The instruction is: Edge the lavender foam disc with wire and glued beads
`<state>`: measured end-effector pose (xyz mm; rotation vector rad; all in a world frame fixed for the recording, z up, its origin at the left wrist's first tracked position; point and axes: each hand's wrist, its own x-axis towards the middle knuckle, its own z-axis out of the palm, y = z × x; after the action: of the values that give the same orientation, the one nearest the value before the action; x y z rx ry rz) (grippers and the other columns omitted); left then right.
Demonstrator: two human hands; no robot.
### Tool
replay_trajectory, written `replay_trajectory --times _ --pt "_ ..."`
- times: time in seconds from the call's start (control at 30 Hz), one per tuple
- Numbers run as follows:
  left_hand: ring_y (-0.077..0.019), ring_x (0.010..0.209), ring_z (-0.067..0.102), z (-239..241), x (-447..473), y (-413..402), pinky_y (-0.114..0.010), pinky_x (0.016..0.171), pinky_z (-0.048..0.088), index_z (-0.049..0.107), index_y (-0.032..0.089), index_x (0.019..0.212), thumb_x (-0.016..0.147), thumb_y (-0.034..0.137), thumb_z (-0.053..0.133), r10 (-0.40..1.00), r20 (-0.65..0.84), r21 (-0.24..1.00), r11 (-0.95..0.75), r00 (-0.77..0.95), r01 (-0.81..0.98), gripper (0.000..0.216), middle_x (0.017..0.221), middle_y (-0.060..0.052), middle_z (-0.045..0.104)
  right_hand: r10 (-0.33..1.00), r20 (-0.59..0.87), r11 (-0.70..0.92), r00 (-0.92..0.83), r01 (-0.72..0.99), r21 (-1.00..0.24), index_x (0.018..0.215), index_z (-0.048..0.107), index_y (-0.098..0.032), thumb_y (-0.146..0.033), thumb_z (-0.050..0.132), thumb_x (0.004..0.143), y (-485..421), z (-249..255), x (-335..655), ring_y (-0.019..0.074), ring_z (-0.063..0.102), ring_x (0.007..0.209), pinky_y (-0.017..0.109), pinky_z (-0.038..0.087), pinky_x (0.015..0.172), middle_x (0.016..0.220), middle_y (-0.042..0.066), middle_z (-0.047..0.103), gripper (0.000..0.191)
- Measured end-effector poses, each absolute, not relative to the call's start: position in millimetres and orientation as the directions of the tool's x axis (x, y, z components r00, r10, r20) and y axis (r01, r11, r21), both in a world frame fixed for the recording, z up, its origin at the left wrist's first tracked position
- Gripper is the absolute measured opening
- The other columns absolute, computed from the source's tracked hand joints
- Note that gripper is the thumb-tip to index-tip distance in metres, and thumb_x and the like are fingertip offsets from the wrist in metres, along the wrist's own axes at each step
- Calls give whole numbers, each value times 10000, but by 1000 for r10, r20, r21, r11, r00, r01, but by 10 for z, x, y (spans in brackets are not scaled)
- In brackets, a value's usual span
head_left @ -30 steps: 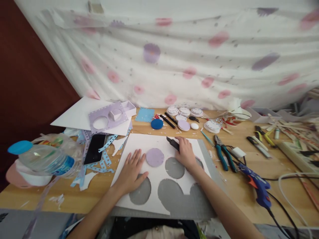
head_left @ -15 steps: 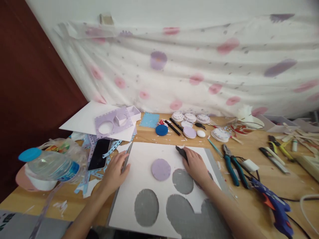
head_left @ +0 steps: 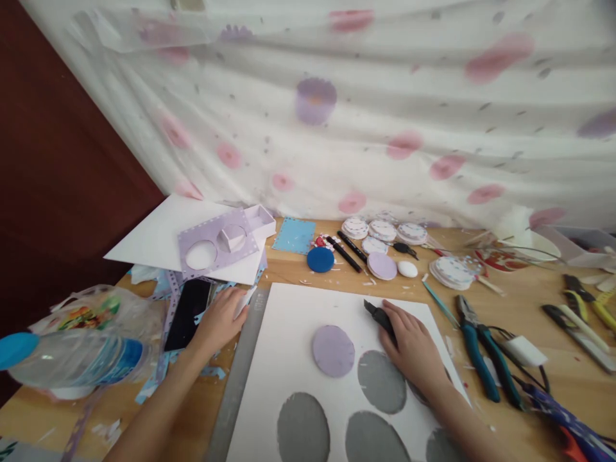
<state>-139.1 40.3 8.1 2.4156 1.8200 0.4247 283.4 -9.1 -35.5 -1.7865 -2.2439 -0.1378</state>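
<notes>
A white foam sheet (head_left: 293, 333) with several round holes lies on a grey cutting mat (head_left: 238, 391). A loose purple disc (head_left: 333, 350) rests on the sheet. My right hand (head_left: 414, 350) lies on the sheet just right of the disc, closed round a black craft knife (head_left: 380, 316) whose tip points up-left. My left hand (head_left: 220, 321) is off the sheet at the mat's upper left corner, fingers curled on a small white scrap (head_left: 242, 303), beside a black phone (head_left: 188, 305).
A plastic water bottle (head_left: 72, 359) lies at the left edge. White board with a purple cut-out frame (head_left: 216, 240) sits behind. Discs, pens and a blue lid (head_left: 320, 259) line the back; teal pliers (head_left: 476, 343) and a glue gun (head_left: 568, 423) lie right.
My left hand left the sheet and moved left to the mat's corner by the phone, closing on a white scrap. The right hand stayed by the disc. The camera shifted closer.
</notes>
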Motion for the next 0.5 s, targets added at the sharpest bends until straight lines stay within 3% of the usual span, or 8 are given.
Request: replay_trajectory --times 0.17,0.37,0.5 --pt "-285 1072 559 138 -1504 567 -420 937 449 591 184 1127 847 248 474 954 126 177 -291 271 940 310 1121 -109 622 948 266 204 -176 976 -81 1177 518 -169 -319 475 881 -100 -354 2850 265 564 1119 414 437 955 1295 93 578 335" --pt "-292 1031 553 238 -1463 600 -423 876 427 622 210 1092 809 205 496 949 69 -27 -306 307 952 310 1045 -104 644 951 259 191 -167 979 -68 1153 522 -162 -303 467 877 -109 -329 2809 259 559 1121 415 440 949 1307 91 569 314" --pt "-287 1019 551 308 -1400 648 -415 889 401 640 226 1044 751 216 566 936 48 -52 -346 348 937 303 1004 -86 657 949 268 195 -169 978 -74 1144 523 -161 -303 471 876 -113 -327 2809 255 558 1123 415 442 947 1302 94 572 308"
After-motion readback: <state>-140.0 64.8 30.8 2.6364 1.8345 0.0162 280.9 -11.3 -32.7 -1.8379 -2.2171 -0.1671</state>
